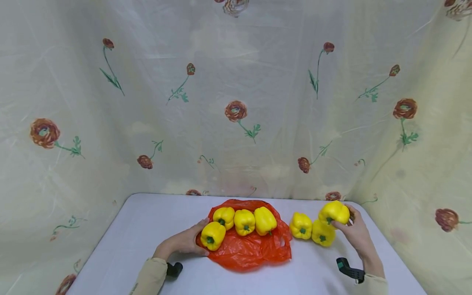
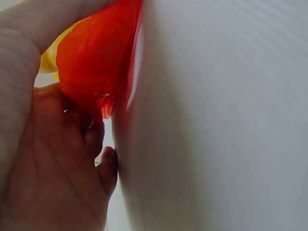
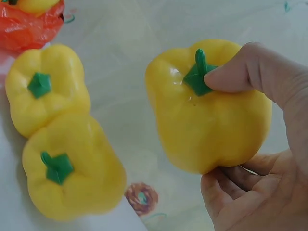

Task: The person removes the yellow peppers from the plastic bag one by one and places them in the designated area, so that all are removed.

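On the white table lies a red plastic bag with several yellow bell peppers on it, one of them the left-end pepper. My left hand grips the bag's left side beside that pepper; in the left wrist view the red film is between thumb and fingers. At the right, my right hand holds a yellow bell pepper by thumb and fingers, the thumb beside its green stem. Two more yellow peppers stand just left of it, a nearer one and a farther one, touching each other.
The white table ends at a flower-printed curtain behind, with more curtain along both sides. A black wrist camera sits on the right wrist, and another black device on the left.
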A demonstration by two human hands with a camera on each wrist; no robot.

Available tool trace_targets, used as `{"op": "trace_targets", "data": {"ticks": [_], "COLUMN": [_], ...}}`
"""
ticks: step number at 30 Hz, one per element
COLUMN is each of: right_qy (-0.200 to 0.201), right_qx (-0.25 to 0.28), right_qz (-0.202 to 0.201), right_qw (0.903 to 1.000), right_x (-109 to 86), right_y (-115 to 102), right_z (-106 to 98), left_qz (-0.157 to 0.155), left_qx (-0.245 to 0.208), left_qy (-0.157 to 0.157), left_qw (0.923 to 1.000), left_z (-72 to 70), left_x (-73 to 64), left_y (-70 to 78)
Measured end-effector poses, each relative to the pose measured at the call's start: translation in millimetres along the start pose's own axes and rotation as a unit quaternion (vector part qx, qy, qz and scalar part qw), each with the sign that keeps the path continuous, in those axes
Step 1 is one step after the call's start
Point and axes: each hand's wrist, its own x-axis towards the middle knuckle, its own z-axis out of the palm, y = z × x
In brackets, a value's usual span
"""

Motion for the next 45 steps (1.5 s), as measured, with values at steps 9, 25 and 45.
{"op": "trace_targets", "data": {"ticks": [9,25,45], "right_qy": [0.024,0.015,0.013], "right_qx": [0.021,0.028,0.028], "right_qz": [0.031,0.072,0.110], "right_qw": [0.9990,0.9969,0.9934], "right_x": [0.0,2.6,10.0], "right_y": [9,30,63], "right_z": [-13,-23,-28], "left_qz": [0.000,-0.002,-0.008], "left_qx": [-0.001,-0.011,-0.001], "left_qy": [0.001,-0.002,0.002], "left_qw": [1.0000,0.9999,1.0000], "left_z": [-0.1,1.7,1.6], "left_x": [0.4,1.0,1.3], "left_y": [0.0,-1.2,-1.1]}}
